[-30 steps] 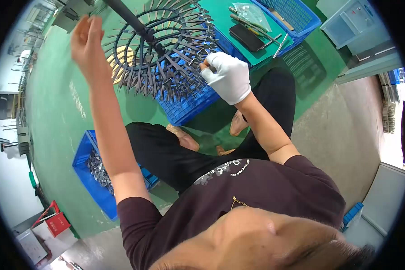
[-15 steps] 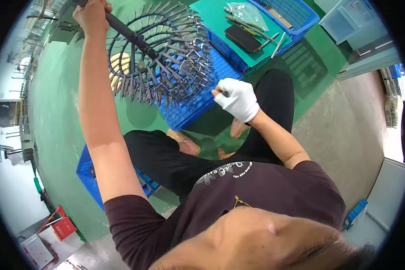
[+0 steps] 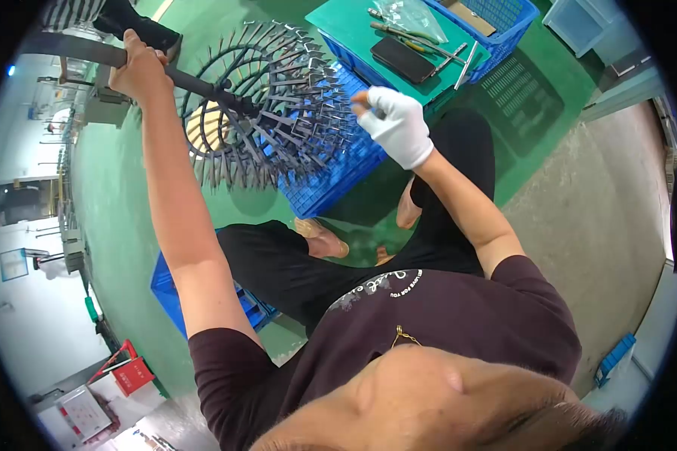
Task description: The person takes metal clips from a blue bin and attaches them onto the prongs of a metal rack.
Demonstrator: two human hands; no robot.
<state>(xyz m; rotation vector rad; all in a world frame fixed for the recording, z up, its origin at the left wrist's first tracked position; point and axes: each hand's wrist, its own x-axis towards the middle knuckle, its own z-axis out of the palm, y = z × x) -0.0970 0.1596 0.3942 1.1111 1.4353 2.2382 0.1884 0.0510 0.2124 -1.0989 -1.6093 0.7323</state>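
Note:
My left hand [image 3: 143, 74] is bare and wraps round a dark pole [image 3: 192, 81] at the upper left. The pole is the centre shaft of a round rack [image 3: 267, 124], whose rings carry many grey metal prongs. My right hand [image 3: 397, 129] wears a white glove with thumb and forefinger tips bare. It is at the rack's right side, fingers curled and the two bare tips close together by the outer prongs. Whether they hold a small piece I cannot tell. Under the rack's right part lies a blue plastic crate [image 3: 316, 197].
A green-topped stand [image 3: 338, 22] holds a black phone [image 3: 402, 60], pliers [image 3: 421, 46] and a clear plastic bag [image 3: 410, 19]. Behind it is another blue crate [image 3: 508, 41]. A blue bin [image 3: 174, 289] stands beside my left leg. Black and striped shapes show at the upper left.
The view has shifted slightly. My right hand has moved up, its fingertips closer to the outer prongs. My left hand still grips the pole; black and striped shapes have appeared beyond it.

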